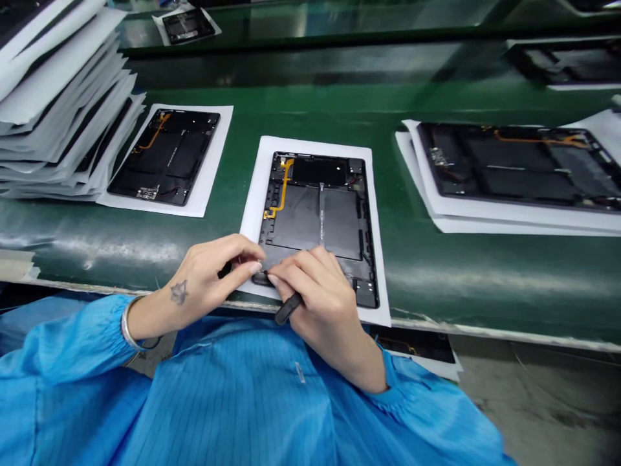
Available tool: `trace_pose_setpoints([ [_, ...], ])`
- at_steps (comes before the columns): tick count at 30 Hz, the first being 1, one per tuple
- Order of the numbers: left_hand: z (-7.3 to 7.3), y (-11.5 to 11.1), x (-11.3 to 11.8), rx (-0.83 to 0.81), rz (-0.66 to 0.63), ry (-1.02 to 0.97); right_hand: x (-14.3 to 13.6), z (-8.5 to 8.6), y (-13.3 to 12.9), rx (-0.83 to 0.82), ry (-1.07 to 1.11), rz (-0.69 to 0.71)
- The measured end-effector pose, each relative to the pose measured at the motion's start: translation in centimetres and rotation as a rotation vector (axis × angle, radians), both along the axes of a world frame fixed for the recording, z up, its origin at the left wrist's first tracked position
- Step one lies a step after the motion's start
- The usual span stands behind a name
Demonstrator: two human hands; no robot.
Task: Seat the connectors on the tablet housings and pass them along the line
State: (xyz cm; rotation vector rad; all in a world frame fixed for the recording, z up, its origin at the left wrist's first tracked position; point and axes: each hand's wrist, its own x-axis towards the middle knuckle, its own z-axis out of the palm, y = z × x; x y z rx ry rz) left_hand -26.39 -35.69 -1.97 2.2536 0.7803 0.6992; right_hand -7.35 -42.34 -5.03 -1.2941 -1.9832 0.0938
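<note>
Taking the open tablet (317, 223) at the middle of the green belt (436, 272) as the landmark: far to its left, a tall stack of white sheets and dark panels (58, 103) leans at the edge of view. Between that stack and the landmark lies a second open tablet (165, 156) on its own white sheet, well apart from the hands. Beyond the landmark, across the belt's far lane, a small dark unit on paper (187, 26) sits at the top of the view.

The landmark tablet lies back-open on a white sheet (252, 213), near the belt's front edge, just ahead of the person's blue sleeves. It shows dark flat battery cells, an orange flex cable (281, 191) running down its left side, and a thin grey strip down the middle.

The left hand (213, 275) is pinched narrow, fingertips touching the tablet's lower left corner. The right hand (320, 291) meets it there, fingers curled around a dark tool (287, 309), covering the tablet's lower edge.

Right of the landmark, another open tablet (519, 165) rests on stacked white sheets, blurred.
</note>
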Motion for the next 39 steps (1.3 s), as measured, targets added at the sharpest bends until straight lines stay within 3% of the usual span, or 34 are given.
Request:
trace_pose_setpoints([
  [4, -0.6, -0.4, 0.0, 0.223, -0.022, -0.07, 0.1, 0.2, 0.1, -0.018, 0.052, 0.002],
  [10, -0.6, -0.2, 0.4, 0.278, -0.067, -0.052, 0.0, 0.2, 0.2, -0.026, 0.091, 0.037],
  [16, -0.5, 0.5, 0.1, 0.331, -0.073, 0.091, 0.5, -0.1, -0.4, 0.077, 0.038, -0.001],
  [22, -1.1, 0.6, -0.5, 0.544, -0.127, 0.297, 1.1, -0.4, -0.6, 0.105, -0.118, 0.094],
  [27, -0.6, 0.3, -0.5, 0.691, -0.152, 0.407, 0.9, 0.0, -0.3, 0.08, -0.211, 0.115],
  [33, 0.0, 0.5, -0.5, 0.768, -0.189, 0.452, 0.7, 0.0, -0.2, 0.085, -0.271, 0.099],
  [39, -0.5, 0.1, -2.0, 0.716, -0.131, 0.346, 0.8, -0.2, -0.1, 0.098, -0.31, 0.11],
])
